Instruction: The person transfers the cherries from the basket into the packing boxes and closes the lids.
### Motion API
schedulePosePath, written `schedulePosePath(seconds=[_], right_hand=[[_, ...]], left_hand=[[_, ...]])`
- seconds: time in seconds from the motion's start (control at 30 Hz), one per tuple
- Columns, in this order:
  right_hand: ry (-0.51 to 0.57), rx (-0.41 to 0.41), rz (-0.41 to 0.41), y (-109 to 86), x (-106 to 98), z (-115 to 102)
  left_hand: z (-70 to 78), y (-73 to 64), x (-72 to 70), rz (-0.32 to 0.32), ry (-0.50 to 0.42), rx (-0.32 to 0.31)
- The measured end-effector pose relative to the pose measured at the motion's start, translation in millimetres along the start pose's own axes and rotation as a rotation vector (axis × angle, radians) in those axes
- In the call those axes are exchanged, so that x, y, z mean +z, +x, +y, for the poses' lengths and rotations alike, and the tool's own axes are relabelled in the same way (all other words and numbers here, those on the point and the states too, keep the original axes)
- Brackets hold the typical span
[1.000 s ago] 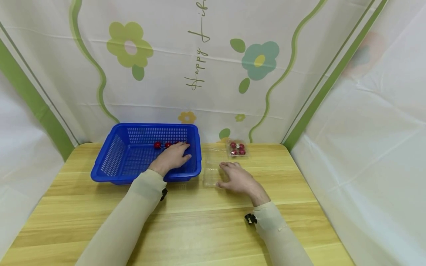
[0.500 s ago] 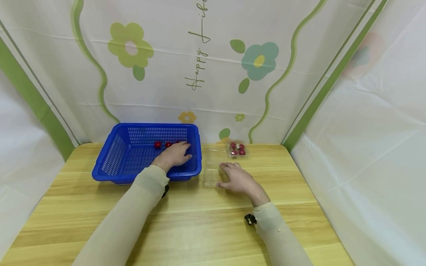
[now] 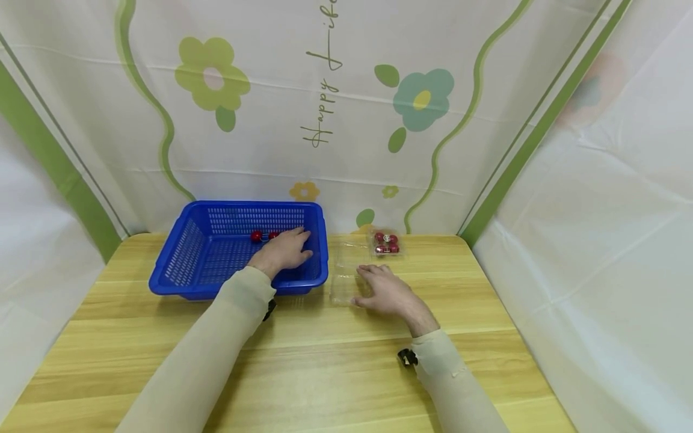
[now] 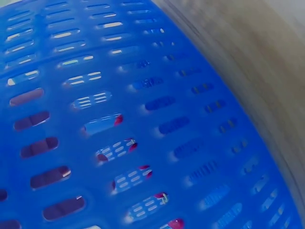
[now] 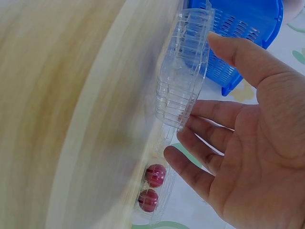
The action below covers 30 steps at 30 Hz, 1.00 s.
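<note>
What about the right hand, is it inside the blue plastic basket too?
No, the right hand is outside the blue plastic basket, at the edge of a long clear plastic container.

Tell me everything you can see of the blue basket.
The blue basket looks like plastic: rectangular, with a smooth rim and slotted walls and floor. It stands upright, open side up, on the wooden table. Red balls lie inside. The left hand is in its right half; I cannot tell whether it touches the walls.
</note>
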State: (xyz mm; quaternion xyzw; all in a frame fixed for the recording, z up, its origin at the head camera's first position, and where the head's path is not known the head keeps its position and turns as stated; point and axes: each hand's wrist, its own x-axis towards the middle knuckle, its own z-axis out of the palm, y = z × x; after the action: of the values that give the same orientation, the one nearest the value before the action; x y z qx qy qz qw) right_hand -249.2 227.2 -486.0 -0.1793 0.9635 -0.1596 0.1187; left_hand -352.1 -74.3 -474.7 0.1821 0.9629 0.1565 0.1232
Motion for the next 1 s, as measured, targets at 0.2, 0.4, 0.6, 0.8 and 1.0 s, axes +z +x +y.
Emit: schedulePosePath(seconds=[0.2,0.4,0.6,0.8,1.0], right_hand=[[-0.003,-0.002,-0.001,-0.2,0.7,-0.7],[-0.002,-0.003,0.000,-0.4,1.0,0.8],[-0.007,-0.009,0.009,-0.3,2.3,2.8],[-0.007,-0.018,0.007,0.9,5.4,3.6],[0.001,-0.014,0.010,0.5,4.2,1.9]], left_hand=[[-42.6,49.4,44.0,-0.004,0.003,0.004],[-41.3,57.4,52.5,-0.021,0.094,0.040],[-28.4,46.3,52.7,0.088,0.111,0.085],[-34.8,55.5,60.4,0.223,0.105,0.088],[-36.2,59.4,61.3,0.229,0.190,0.065]])
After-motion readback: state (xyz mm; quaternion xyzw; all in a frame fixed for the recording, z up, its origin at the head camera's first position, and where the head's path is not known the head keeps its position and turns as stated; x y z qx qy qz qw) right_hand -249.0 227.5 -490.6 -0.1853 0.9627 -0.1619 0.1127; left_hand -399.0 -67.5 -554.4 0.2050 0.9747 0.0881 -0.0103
